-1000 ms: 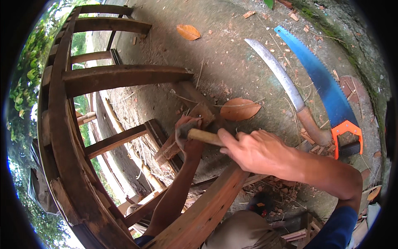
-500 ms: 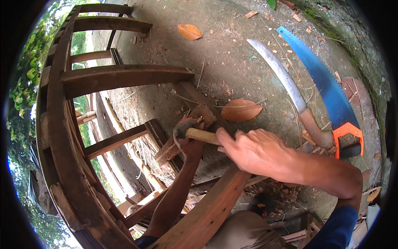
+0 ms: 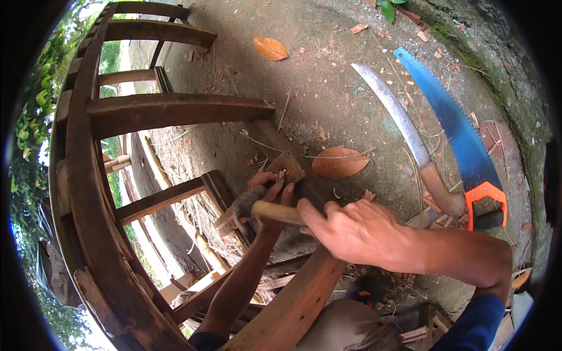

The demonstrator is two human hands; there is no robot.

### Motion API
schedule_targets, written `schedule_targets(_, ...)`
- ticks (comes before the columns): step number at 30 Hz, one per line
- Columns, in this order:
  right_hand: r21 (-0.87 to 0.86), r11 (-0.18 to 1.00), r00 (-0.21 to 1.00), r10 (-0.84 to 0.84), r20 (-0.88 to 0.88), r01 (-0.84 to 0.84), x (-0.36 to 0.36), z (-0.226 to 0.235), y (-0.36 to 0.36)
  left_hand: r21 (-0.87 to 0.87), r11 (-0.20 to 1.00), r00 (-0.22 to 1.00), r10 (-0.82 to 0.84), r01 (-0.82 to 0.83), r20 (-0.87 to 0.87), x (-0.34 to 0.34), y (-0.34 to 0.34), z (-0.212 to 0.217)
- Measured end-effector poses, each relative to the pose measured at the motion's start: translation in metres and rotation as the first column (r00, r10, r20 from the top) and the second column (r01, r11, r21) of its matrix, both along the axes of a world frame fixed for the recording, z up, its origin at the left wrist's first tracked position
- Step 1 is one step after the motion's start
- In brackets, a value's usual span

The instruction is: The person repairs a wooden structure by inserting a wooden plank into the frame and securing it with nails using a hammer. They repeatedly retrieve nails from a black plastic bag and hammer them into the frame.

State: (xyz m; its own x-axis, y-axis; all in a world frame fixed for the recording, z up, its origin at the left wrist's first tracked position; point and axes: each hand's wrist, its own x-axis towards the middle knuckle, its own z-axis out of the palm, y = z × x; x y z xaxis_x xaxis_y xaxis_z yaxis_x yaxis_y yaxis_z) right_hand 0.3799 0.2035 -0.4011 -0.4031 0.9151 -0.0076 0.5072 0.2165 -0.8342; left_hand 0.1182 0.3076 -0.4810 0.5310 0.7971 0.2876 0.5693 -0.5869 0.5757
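The right hand (image 3: 351, 231) is closed around the wooden handle of a hammer (image 3: 266, 209), whose metal head sits beside the left hand (image 3: 270, 186). The left hand's fingers pinch a small wooden block (image 3: 287, 168) with a nail in it — the block rests on a dark wooden beam (image 3: 275, 143) of the frame. On the ground to the right lie a curved knife (image 3: 404, 126) and a blue handsaw (image 3: 456, 131) — well apart from both hands.
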Motion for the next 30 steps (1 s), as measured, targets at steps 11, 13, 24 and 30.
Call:
schedule_targets(11,-0.038,0.999,1.0,0.011,0.023,-0.01,0.0,-0.004,0.009,0.115,0.993,0.997,-0.011,0.02,-0.082,-0.003,-0.001,-0.01)
schedule_targets(13,-0.024,1.0,0.997,0.013,0.07,-0.011,-0.001,0.001,0.008,0.117,0.993,0.997,-0.018,0.027,-0.076,-0.005,-0.002,-0.008)
schedule_targets(24,-0.058,0.998,1.0,-0.02,0.01,0.02,-0.003,-0.008,0.005,-0.013,0.999,0.999,0.032,-0.032,-0.013,0.001,-0.003,-0.003)
schedule_targets(30,0.078,0.995,0.998,-0.054,-0.045,0.058,-0.001,-0.011,-0.001,0.035,0.998,0.995,-0.044,0.047,-0.088,-0.004,-0.001,0.001)
